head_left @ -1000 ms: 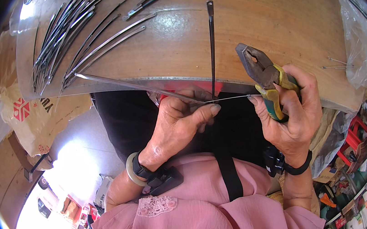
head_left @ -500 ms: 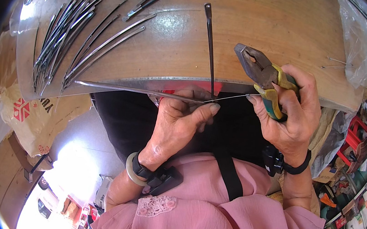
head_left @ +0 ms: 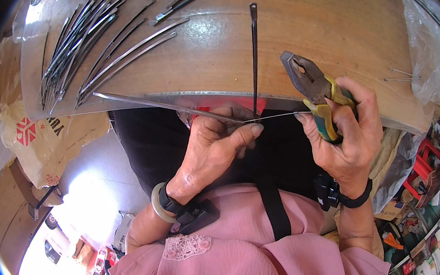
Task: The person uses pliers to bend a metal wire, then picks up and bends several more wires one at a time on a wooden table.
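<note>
My left hand [head_left: 208, 147] is closed, thumb pressed against forefinger, where two slim metal pieces meet just beyond the table's near edge. A long grey metal strip [head_left: 152, 105] runs leftward out of this grip. A dark metal rod [head_left: 253, 53], flattened with a small hole at its tip, points away over the table. From the same spot a thin wire [head_left: 280, 116] stretches right to the fingertips of my right hand [head_left: 353, 148]. That hand also grips combination pliers [head_left: 317, 86] with yellow-green handles, their jaws apart with nothing between them.
On the wooden table [head_left: 322, 18], a pile of metal strips [head_left: 74, 48] spreads at the left, with more at the far left. Clear plastic [head_left: 429, 64] and a few thin wires [head_left: 402, 76] lie at the right. A red stool [head_left: 422, 168] and clutter stand lower right.
The view has shifted very slightly. My hands, the pliers and the metal pieces keep nearly the same pose, and the long strip's left end has tilted slightly away.
</note>
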A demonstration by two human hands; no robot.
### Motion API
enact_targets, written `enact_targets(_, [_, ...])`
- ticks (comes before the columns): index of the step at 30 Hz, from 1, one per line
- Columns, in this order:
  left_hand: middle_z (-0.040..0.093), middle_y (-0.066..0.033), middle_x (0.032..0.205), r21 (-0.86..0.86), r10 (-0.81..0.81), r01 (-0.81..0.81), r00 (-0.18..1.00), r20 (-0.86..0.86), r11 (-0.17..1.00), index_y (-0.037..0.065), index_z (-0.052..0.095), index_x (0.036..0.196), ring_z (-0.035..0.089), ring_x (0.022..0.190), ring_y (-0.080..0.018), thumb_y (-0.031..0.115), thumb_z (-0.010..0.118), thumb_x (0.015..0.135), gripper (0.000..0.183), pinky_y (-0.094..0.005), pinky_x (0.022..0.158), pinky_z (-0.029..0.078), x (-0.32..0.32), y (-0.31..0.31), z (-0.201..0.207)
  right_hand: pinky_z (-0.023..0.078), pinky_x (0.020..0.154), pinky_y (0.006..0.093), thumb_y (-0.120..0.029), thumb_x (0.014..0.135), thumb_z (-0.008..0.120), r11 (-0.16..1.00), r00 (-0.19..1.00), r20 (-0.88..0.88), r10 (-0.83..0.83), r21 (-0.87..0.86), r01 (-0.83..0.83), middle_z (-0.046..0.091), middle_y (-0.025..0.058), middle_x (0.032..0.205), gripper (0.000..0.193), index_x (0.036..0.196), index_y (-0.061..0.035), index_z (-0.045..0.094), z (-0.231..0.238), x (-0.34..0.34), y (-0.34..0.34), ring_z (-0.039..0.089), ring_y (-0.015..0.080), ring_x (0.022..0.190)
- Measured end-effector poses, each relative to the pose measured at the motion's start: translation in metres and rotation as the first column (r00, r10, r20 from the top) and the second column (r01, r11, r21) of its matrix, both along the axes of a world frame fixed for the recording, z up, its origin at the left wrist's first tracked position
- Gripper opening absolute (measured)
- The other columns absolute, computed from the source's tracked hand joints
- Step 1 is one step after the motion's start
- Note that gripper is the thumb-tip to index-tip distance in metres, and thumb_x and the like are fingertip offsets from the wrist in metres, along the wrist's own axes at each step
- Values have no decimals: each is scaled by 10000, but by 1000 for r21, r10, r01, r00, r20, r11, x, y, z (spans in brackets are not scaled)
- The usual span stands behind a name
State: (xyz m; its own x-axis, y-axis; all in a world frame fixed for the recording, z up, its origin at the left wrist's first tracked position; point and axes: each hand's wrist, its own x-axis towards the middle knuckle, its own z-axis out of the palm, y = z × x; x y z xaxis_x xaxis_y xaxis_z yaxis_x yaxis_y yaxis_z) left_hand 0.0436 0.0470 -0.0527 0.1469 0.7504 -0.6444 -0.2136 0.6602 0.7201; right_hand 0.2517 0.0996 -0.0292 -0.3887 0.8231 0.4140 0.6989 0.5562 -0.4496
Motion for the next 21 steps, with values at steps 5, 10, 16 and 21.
enact_targets(5, [612,-6,670,9,22,-22,1000,11,1000,-10,648,925,509,549,-45,110,704,880,139,-196,510,401,0,-2,1,512,672,348,-177,683,852,1000,1000,25,4,-14,-3,614,176,1059,337,758,14,586,0,2,-1,636,301,810])
enact_targets(10, [599,6,657,32,11,-11,1000,-7,999,-2,645,913,502,545,-42,100,698,885,119,-196,511,400,-1,-3,4,511,671,347,-204,684,853,999,999,31,-17,-31,18,614,175,1051,354,748,19,586,2,0,-3,634,306,800])
enact_targets(16, [584,8,673,47,-14,15,1000,-8,999,-4,646,913,502,572,-46,60,691,880,84,-200,532,404,-6,-6,12,510,681,341,-260,699,843,982,997,5,73,-177,-71,620,186,1062,393,742,33,583,19,-1,-8,636,310,796])
enact_targets(21, [579,6,683,146,-78,77,997,-3,986,-5,638,919,496,574,-44,29,672,885,59,-195,524,385,-19,-14,30,510,703,307,-181,728,813,931,992,-109,69,-350,-103,630,178,1075,270,811,27,662,42,-5,-13,651,261,816])
